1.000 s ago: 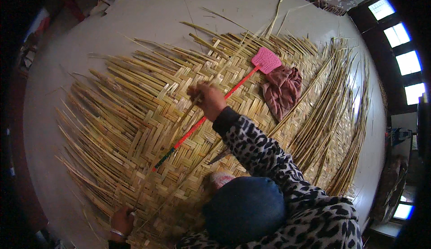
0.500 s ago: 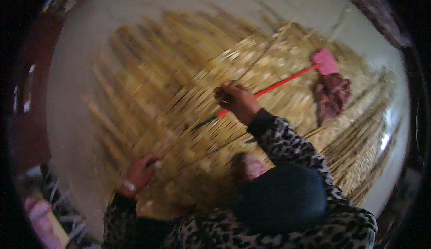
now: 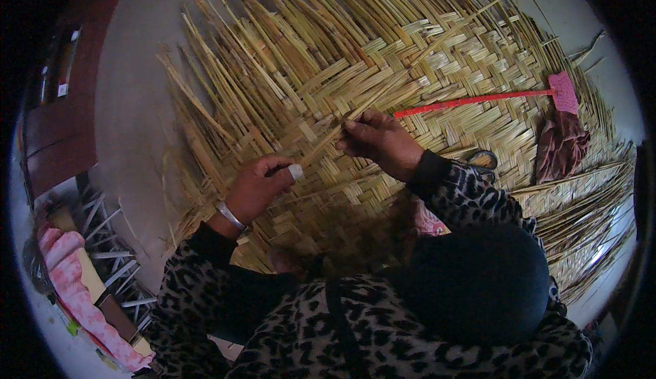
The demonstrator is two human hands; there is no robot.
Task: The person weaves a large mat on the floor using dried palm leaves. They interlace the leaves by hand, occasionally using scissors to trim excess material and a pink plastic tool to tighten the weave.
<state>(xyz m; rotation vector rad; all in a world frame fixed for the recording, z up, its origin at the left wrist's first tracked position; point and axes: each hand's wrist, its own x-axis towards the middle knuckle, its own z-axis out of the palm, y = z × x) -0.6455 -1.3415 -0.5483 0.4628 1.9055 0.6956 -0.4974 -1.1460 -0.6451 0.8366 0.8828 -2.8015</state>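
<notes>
A large mat (image 3: 383, 92) of flat split-reed strips is spread on the floor, woven in the middle with loose strip ends fanning out beyond. My right hand (image 3: 383, 143) pinches a long reed strip (image 3: 444, 43) between thumb and fingers; it slants up to the far right. Lower and to the left, my left hand (image 3: 260, 184) has its fingers curled, with white tape round a fingertip. The near part of the strip reaches those fingertips and seems pinched there; its very end is hidden.
On the mat's right lie a red-handled fly swatter (image 3: 471, 101) with a pink head and a crumpled brown cloth (image 3: 562, 148). A small dark round object (image 3: 484, 160) sits beside my right sleeve. Pink cloth (image 3: 75, 276) and a metal rack (image 3: 123, 263) stand at lower left.
My left hand has moved up and right, closer to my right hand. The view has shifted, and the swatter's dark green handle end is now hidden behind my right hand.
</notes>
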